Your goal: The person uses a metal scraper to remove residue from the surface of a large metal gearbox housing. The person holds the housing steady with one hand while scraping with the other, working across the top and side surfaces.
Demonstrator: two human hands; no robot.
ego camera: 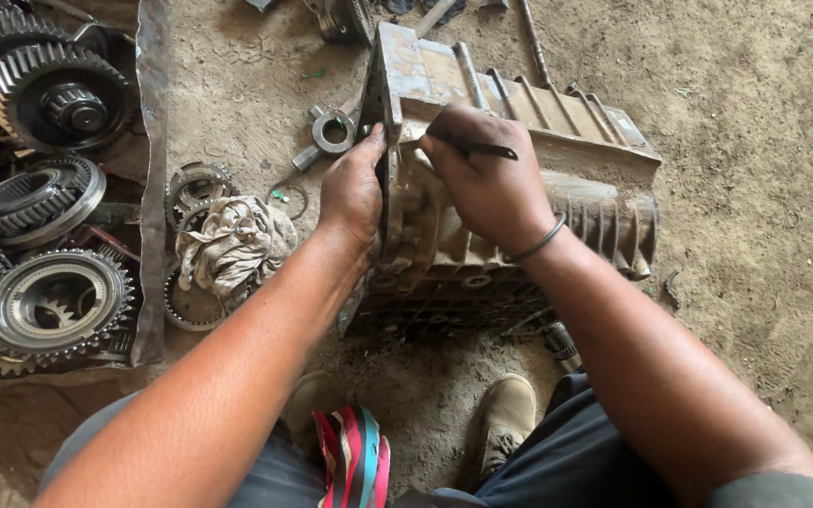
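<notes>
A grimy ribbed metal gearbox housing (566,179) lies on the dirt floor in front of me. My left hand (352,188) grips the housing's left flange edge, fingers curled over it. My right hand (486,179) rests on top of the housing and is closed around a thin dark tool (486,149) that points right. A dark band circles my right wrist.
A metal tray (151,188) at the left holds several large toothed gears (56,94). A dirty rag (232,245) lies on bearing rings beside it. A forked steel part (329,130) sits near the housing. My shoes (508,414) and a striped cloth (355,456) are below.
</notes>
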